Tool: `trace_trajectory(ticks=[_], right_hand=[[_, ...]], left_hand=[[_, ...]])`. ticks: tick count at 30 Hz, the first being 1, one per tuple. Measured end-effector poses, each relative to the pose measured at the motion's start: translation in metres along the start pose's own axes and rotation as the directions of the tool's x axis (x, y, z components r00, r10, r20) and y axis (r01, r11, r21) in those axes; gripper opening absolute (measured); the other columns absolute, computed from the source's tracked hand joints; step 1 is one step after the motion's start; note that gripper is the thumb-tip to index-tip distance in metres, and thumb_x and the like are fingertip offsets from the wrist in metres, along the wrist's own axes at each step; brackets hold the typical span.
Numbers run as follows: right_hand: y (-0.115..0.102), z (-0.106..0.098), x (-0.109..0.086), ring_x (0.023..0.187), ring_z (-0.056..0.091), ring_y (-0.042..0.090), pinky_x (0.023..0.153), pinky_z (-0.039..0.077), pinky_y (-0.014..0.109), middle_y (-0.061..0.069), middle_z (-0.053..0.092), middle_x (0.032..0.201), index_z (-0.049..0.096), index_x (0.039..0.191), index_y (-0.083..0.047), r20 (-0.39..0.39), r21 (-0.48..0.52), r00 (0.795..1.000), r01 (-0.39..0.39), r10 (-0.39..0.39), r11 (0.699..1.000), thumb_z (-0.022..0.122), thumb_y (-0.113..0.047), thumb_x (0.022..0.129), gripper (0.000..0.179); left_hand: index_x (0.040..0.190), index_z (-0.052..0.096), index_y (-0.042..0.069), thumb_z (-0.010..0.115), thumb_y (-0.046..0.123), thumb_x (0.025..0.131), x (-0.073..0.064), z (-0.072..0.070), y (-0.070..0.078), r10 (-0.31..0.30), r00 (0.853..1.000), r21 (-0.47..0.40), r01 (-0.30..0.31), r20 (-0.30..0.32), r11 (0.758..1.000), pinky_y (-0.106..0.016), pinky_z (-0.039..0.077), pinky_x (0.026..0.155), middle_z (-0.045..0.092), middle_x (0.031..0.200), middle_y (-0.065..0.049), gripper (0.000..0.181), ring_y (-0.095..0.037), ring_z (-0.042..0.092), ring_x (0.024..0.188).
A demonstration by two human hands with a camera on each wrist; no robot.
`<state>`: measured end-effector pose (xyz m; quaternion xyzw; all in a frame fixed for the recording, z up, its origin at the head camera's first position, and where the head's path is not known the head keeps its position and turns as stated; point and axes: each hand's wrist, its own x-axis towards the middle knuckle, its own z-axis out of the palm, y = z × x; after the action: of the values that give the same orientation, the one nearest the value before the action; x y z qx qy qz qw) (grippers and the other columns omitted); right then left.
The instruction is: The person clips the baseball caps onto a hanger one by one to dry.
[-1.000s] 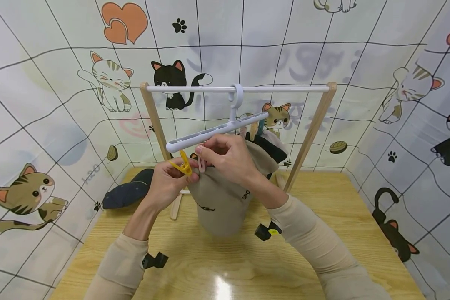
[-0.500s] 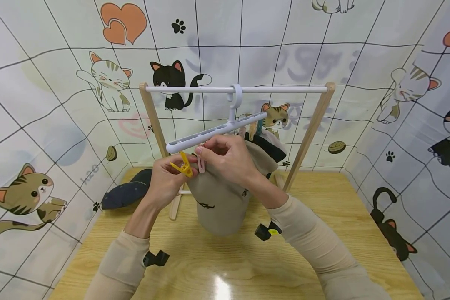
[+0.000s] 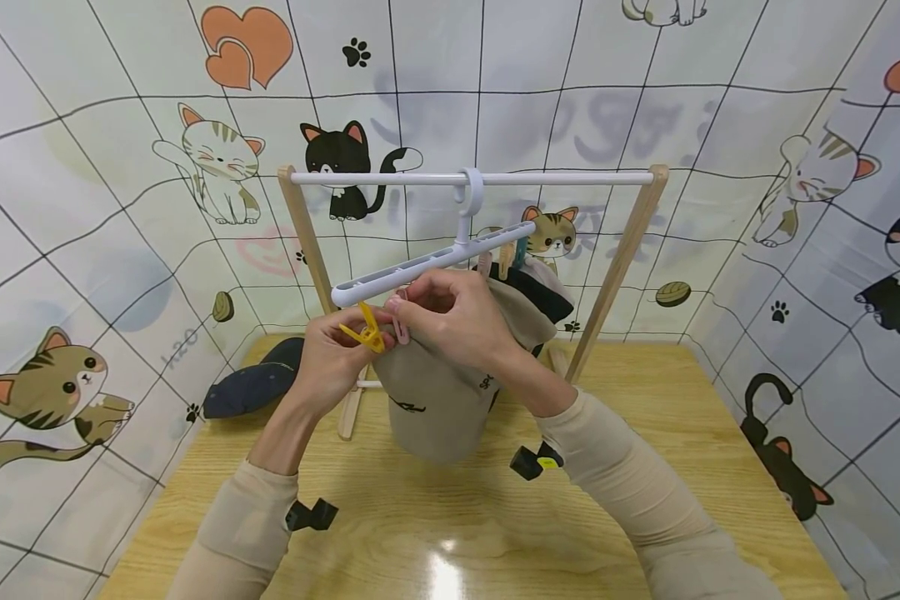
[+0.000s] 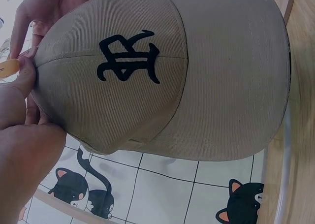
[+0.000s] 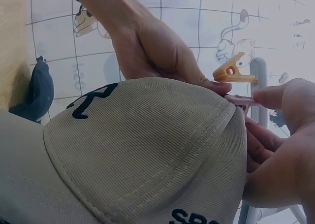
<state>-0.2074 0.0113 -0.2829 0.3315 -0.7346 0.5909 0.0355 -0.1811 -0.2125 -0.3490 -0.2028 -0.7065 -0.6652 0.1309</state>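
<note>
A beige baseball cap with black lettering hangs brim-down below the pale lavender hanger. My left hand pinches the top of its crown between thumb and fingers, as the left wrist view of the cap also shows. With thumb and fingertips, my right hand pinches a pink clothespin at the same spot. In the right wrist view, that pink clothespin meets the fabric beside my left thumb. A yellow clothespin hangs from the hanger's left end, close to my left fingers.
The hanger hooks over the white rod of a wooden-legged rack. Behind my right hand, a wooden clothespin and a teal clothespin hang above a dark-lined hat. On the table's left lies a navy cap.
The beige cap's lower part has risen slightly and shifted a little left. The pink clothespin and right fingertips have moved slightly left; both grips look unchanged.
</note>
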Motion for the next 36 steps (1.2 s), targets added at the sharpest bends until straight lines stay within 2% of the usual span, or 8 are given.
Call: trace_trajectory(ticks=[6, 11, 16, 19, 24, 29, 33, 36], right_hand=[[0.001, 0.000, -0.001, 0.092, 0.081, 0.017, 0.086, 0.063, 0.033, 0.007, 0.082, 0.106, 0.081, 0.104, -0.009, 0.007, -0.016, 1.000, -0.023, 0.023, 1.000, 0.083, -0.026, 0.102, 0.018], [0.001, -0.001, -0.002, 0.091, 0.081, 0.017, 0.085, 0.064, 0.033, 0.006, 0.082, 0.104, 0.081, 0.105, -0.010, 0.014, -0.041, 1.000, -0.027, 0.028, 0.999, 0.083, -0.028, 0.102, 0.019], [0.000, 0.000, -0.002, 0.088, 0.079, 0.017, 0.081, 0.062, 0.034, 0.005, 0.082, 0.103, 0.081, 0.106, -0.010, 0.019, -0.086, 1.000, -0.009, 0.011, 0.996, 0.083, -0.029, 0.103, 0.019], [0.000, 0.000, -0.002, 0.087, 0.078, 0.017, 0.080, 0.061, 0.033, 0.004, 0.082, 0.102, 0.081, 0.108, -0.010, 0.023, -0.111, 1.000, 0.001, 0.001, 0.994, 0.082, -0.029, 0.104, 0.019], [0.001, 0.000, -0.002, 0.087, 0.078, 0.016, 0.078, 0.061, 0.030, 0.003, 0.083, 0.103, 0.081, 0.111, -0.011, 0.040, -0.124, 0.999, 0.016, -0.011, 0.992, 0.081, -0.030, 0.105, 0.020], [0.002, -0.001, -0.003, 0.085, 0.077, 0.016, 0.076, 0.060, 0.029, 0.003, 0.083, 0.103, 0.082, 0.115, -0.011, 0.060, -0.125, 0.997, 0.052, -0.044, 0.991, 0.080, -0.029, 0.107, 0.021], [0.002, -0.002, -0.004, 0.086, 0.078, 0.016, 0.078, 0.062, 0.030, 0.003, 0.085, 0.107, 0.083, 0.120, -0.010, 0.066, -0.122, 0.996, 0.061, -0.053, 0.991, 0.077, -0.028, 0.108, 0.022], [0.002, -0.003, -0.004, 0.089, 0.079, 0.015, 0.081, 0.063, 0.033, 0.003, 0.085, 0.112, 0.082, 0.126, -0.011, 0.074, -0.129, 0.996, 0.061, -0.051, 0.990, 0.076, -0.028, 0.109, 0.026]], left_hand=[[0.116, 0.084, 0.007, 0.085, 0.007, 0.102, -0.001, -0.003, -0.001, 0.025, 1.000, 0.036, -0.025, 0.009, 0.999, -0.023, 0.065, 0.083, 0.084, 0.097, 0.008, 0.014, -0.008, 0.079, 0.097], [0.118, 0.083, 0.004, 0.089, 0.022, 0.100, -0.002, -0.005, -0.002, 0.046, 0.999, 0.059, -0.046, 0.013, 0.997, -0.023, 0.065, 0.081, 0.084, 0.100, 0.004, 0.026, -0.007, 0.076, 0.091], [0.121, 0.082, 0.005, 0.083, 0.009, 0.104, -0.004, -0.007, -0.002, 0.056, 0.998, 0.090, -0.058, 0.020, 0.994, -0.023, 0.065, 0.085, 0.082, 0.106, 0.008, 0.018, -0.009, 0.076, 0.095], [0.124, 0.082, 0.003, 0.079, 0.000, 0.104, -0.005, -0.008, -0.002, 0.063, 0.998, 0.101, -0.064, 0.018, 0.993, -0.023, 0.065, 0.087, 0.081, 0.111, 0.010, 0.020, -0.008, 0.076, 0.100], [0.129, 0.079, -0.002, 0.076, -0.002, 0.105, -0.006, -0.009, -0.002, 0.107, 0.994, 0.081, -0.109, 0.034, 0.991, -0.022, 0.063, 0.094, 0.081, 0.121, 0.012, 0.024, -0.008, 0.074, 0.113], [0.136, 0.079, 0.004, 0.074, -0.002, 0.107, -0.008, -0.011, -0.002, 0.140, 0.989, 0.046, -0.142, 0.057, 0.989, -0.024, 0.059, 0.108, 0.080, 0.131, 0.010, 0.030, -0.011, 0.071, 0.130], [0.134, 0.079, 0.009, 0.073, -0.004, 0.106, -0.010, -0.013, -0.002, 0.143, 0.988, 0.073, -0.148, 0.060, 0.986, -0.022, 0.057, 0.107, 0.078, 0.132, 0.005, 0.031, -0.011, 0.068, 0.124], [0.138, 0.076, 0.005, 0.072, -0.005, 0.106, -0.012, -0.015, -0.002, 0.149, 0.986, 0.107, -0.156, 0.071, 0.982, -0.022, 0.055, 0.109, 0.075, 0.138, 0.007, 0.033, -0.011, 0.066, 0.127]])
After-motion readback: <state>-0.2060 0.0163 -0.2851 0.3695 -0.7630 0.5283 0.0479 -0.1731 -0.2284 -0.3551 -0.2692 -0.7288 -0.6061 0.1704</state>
